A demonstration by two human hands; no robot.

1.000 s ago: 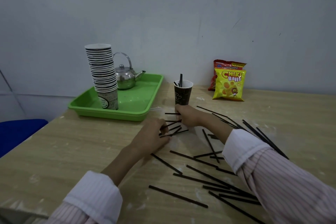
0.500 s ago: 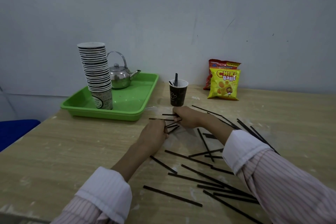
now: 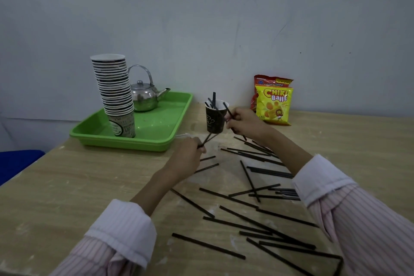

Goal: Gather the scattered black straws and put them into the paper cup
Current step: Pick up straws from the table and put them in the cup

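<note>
The left hand [image 3: 187,157] pinches the pinched straws [image 3: 207,140] by their near ends, fingers curled round them. Their long axes run up and to the right, and the far tips point at the foot of the paper cup [image 3: 215,123]. The right hand [image 3: 244,122], just right of the cup, clasps the gripped straws [image 3: 226,108]; how many they are I cannot tell. They tilt, with the upper ends leaning left over the cup's rim and the lower ends poking out under the hand toward the near right.

A green tray [image 3: 125,143] sits at the far left corner of the tabletop [image 3: 67,186]. On it a tall stack of cups [image 3: 115,92] stands upright at the left, with a steel kettle [image 3: 145,96] behind it, spout to the right. The paper cup stands upright near the far edge, just beside the tray's right rim, and the standing straws [image 3: 214,98] already in it lean at mixed angles across its mouth. Farther right, two snack bags [image 3: 274,105] stand along the far edge by the wall, the yellow one in front of the red.

The loose straws [image 3: 208,246] lie flat over the near right part of the tabletop, many crossing one another, most with long axes running left to right or slanting toward the near right corner; both forearms reach over them
</note>
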